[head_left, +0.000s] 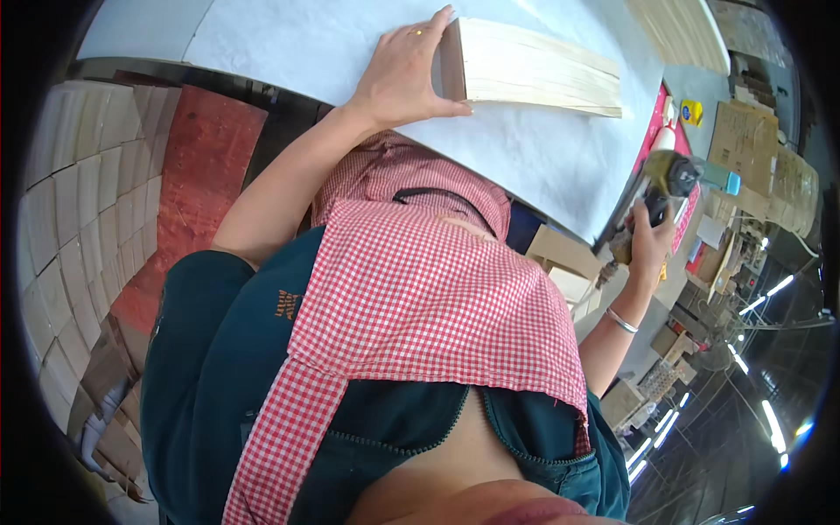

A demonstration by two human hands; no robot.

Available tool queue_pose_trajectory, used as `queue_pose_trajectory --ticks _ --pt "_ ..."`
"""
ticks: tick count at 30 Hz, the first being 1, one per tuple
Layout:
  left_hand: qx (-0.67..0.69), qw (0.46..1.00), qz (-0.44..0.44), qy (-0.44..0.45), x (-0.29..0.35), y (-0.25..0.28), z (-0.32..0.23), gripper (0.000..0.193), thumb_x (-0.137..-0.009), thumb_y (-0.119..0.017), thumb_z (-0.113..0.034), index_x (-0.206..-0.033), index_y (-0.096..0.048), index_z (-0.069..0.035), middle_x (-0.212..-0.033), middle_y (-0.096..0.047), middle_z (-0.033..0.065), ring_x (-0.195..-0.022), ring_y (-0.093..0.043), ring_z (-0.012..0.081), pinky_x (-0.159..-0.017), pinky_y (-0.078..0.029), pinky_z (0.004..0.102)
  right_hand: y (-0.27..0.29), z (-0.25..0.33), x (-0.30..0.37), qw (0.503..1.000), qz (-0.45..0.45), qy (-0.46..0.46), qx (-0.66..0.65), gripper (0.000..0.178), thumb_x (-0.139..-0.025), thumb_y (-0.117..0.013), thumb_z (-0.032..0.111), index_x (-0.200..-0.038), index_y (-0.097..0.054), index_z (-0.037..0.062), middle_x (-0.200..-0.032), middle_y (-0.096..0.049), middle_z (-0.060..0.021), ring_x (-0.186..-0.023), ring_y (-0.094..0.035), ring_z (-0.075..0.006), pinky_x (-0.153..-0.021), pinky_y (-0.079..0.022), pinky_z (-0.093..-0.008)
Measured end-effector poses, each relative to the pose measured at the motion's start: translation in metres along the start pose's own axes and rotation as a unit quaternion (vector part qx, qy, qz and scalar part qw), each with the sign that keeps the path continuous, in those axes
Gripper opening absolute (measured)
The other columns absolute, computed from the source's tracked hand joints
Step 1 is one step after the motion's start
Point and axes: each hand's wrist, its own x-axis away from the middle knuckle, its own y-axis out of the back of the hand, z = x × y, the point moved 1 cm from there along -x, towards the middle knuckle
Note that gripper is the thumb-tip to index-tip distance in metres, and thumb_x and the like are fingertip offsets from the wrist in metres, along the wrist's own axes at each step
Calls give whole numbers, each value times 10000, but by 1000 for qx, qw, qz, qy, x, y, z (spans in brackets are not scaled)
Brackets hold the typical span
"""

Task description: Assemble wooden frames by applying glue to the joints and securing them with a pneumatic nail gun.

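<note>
On the white tabletop [542, 157] lies a long, pale wooden box [542, 66] with a brownish left end. My left hand [398, 74] spans that end, with the thumb on the near edge and the fingers reaching the far one. Off the table's right edge, my right hand [652, 236] is wrapped around the grip of a yellow-and-black power tool [672, 172]. The tool is somewhat blurred, and its exact kind is hard to make out.
More pale wooden pieces [682, 31] lie at the table's far right. Right of the table are a white bottle [665, 138], a yellow package [691, 112] and cardboard boxes [744, 144]. Stacked pale blocks [79, 192] and a red board [201, 166] stand at left.
</note>
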Motion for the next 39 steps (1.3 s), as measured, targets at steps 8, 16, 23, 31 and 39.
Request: queue_pose_trajectory --ticks 8,16,23,31,39 --pt "560 654 115 495 0 91 7 768 -928 -632 -490 -1369 -483 121 -1223 -597 301 -1000 -679 341 -818 -580 353 -9 -166 -54 979 -87 39 178 454 -869 -648 239 -1226 -591 -34 -1050 -671 -241 -940 -660 -405 -833 -525 -444" --pt "692 380 5 614 76 106 -3 505 -1028 -524 -383 -1212 -588 84 -1163 -631 212 -908 -690 276 -751 -589 312 -20 -216 -74 950 -97 -45 294 562 -889 -667 312 -1324 -542 -21 -1170 -680 -244 -989 -671 -460 -862 -541 -502" --pt "-155 987 2 34 42 115 -33 326 -865 -709 -180 -1166 -641 -74 -1094 -670 79 -965 -624 272 -914 -458 374 -25 -143 -55 965 -235 20 117 447 -931 -666 314 -1200 -669 -43 -1152 -702 -224 -1035 -674 -389 -892 -537 -436" --pt "-164 967 163 107 8 96 -9 178 -833 -642 -179 -983 -716 -117 -978 -714 70 -897 -635 308 -866 -474 420 -180 -25 7 948 -45 277 -150 355 -891 -670 113 -1216 -646 -27 -1169 -670 -190 -1071 -620 -343 -980 -475 -405" --pt "-499 850 -169 9 -6 297 -87 247 -786 -641 -76 -1020 -661 -152 -897 -626 30 -876 -601 220 -821 -445 370 -194 -14 22 934 -40 343 -97 306 -904 -635 137 -1162 -649 -27 -1141 -655 -180 -1082 -572 -347 -983 -460 -415"
